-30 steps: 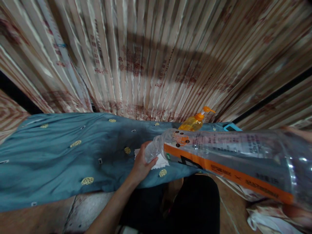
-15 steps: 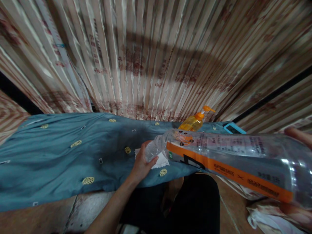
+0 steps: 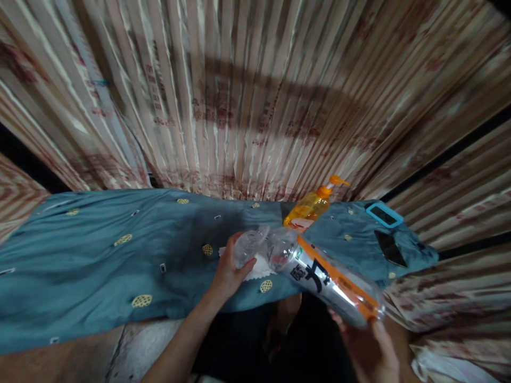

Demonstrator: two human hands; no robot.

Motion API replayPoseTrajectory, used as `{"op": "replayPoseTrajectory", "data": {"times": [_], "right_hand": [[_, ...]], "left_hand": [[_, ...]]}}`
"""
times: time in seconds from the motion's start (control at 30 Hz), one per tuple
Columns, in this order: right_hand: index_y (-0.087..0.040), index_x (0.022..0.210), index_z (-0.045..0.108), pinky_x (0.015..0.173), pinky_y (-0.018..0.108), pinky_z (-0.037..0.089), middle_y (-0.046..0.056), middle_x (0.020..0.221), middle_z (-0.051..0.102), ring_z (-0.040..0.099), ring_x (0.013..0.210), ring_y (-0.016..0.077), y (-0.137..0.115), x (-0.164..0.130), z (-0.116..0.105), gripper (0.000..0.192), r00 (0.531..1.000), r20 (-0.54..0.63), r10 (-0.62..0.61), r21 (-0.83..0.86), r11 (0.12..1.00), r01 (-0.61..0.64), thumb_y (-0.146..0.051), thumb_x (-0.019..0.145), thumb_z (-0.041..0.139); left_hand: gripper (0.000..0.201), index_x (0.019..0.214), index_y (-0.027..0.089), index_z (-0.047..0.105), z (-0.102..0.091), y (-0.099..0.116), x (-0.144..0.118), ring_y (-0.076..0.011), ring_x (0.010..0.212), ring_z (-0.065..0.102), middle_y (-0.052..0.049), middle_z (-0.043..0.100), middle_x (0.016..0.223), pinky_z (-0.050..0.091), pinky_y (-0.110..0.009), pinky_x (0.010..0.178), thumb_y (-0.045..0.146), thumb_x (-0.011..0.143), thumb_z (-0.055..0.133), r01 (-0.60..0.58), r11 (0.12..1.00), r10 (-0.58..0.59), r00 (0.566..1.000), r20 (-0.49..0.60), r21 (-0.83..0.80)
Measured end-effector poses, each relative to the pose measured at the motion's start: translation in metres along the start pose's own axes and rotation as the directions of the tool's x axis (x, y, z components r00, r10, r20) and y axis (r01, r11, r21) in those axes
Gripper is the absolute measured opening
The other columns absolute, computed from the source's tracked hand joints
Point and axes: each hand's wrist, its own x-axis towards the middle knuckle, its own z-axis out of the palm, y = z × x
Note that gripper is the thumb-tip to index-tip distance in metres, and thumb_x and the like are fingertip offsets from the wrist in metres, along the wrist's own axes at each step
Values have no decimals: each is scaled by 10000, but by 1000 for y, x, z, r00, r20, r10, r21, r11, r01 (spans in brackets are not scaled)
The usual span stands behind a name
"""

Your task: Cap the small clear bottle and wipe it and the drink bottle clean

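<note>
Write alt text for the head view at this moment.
The left hand holds a small clear cup over a white tissue, while the right hand tips a large clear bottle toward it. Behind, on the blue cloth, stands an orange pump bottle.

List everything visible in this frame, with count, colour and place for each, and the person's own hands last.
large plastic bottle: 1, clear with orange and black label, tilted, neck toward the small cup
small plastic cup: 1, clear, over the white tissue
white tissue: 1, on the cloth under the cup
pump bottle: 1, orange, at the back of the cloth
blue cloth: 1, teal with yellow dots, covering the surface
phone pouch: 1, blue-rimmed, right end of the cloth
dark flat object: 1, black, beside the pouch
curtain: striped beige and red, behind
left hand: holds the cup
right hand: holds the large bottle's base
</note>
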Motion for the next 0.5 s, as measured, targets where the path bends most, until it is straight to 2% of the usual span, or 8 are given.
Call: {"op": "replayPoseTrajectory", "data": {"times": [0.1, 0.17, 0.3, 0.5], "right_hand": [[-261, 1104, 682, 661, 373, 598, 76, 1027, 719, 695, 795, 231, 31, -7, 6, 487, 971, 41, 236, 196, 951, -240, -449, 671, 800], [-280, 1108, 684, 629, 338, 592, 72, 1048, 716, 690, 784, 213, 43, -13, 13, 492, 938, 100, 333, 285, 893, -348, -481, 673, 799], [-295, 1176, 661, 608, 302, 578, 98, 1131, 694, 673, 786, 193, 57, -24, 18, 560, 873, 214, 438, 342, 804, -487, -538, 685, 779], [-197, 1099, 695, 556, 235, 551, 128, 1072, 706, 590, 621, 112, 76, -40, 10, 660, 726, 357, 588, 349, 637, -687, -647, 621, 766]], "left_hand": [[648, 1317, 213, 396, 0, -2, -1, -261, 1220, 556, -109, 552, 1329, 424, -449, 1060, 288, 744, 690, 7, 1000, -7, 1000, 1, -1], [710, 1365, 221, 346, 0, -2, -1, -264, 1293, 502, -120, 500, 1400, 368, -466, 1116, 284, 749, 693, -6, 1000, 6, 1000, -4, -14], [801, 1411, 224, 274, 1, -4, -1, -264, 1384, 408, -137, 410, 1488, 296, -472, 1168, 287, 738, 704, -16, 998, 14, 999, -35, -62], [816, 1407, 221, 302, 0, -13, -7, -283, 1349, 453, -140, 441, 1466, 338, -491, 1143, 308, 714, 725, 45, 997, -46, 999, -23, -58]]}}
